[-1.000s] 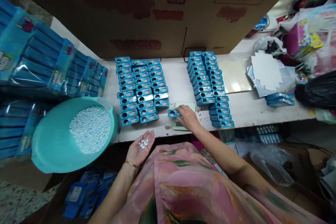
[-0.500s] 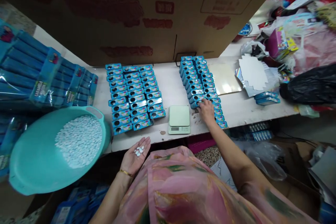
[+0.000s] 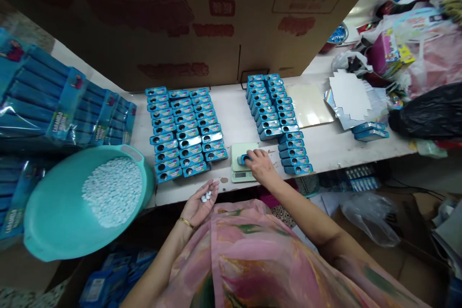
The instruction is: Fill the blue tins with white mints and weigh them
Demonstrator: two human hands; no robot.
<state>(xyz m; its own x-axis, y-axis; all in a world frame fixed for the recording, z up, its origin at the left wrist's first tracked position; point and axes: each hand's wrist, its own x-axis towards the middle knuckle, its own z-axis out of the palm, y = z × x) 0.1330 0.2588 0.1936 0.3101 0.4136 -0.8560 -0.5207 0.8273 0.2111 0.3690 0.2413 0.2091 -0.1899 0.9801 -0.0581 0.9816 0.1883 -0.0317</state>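
My left hand [image 3: 200,204] is palm up and cupped, holding several small white candies [image 3: 206,196]. In the fingers of my right hand [image 3: 260,166] is a small blue tin [image 3: 244,159] with a dark round opening. That tin is at the pale green digital scale [image 3: 238,150]; whether its full weight rests there I cannot tell. Left of the scale stand rows of the same kind of blue tins [image 3: 190,142]. Two more columns of blue tins [image 3: 267,118] are to its right.
A turquoise basin [image 3: 54,211] with a heap of white candies [image 3: 115,192] is at the left. Wrapped blue packs [image 3: 34,96] are stacked behind it. A large cardboard box [image 3: 162,24] stands along the back. White card [image 3: 348,96] and plastic bags [image 3: 429,110] lie at the right.
My right hand has moved left from the right-hand columns to the scale, bringing a blue tin from the near end of one column. My left hand has shifted right and slightly up with the candies.
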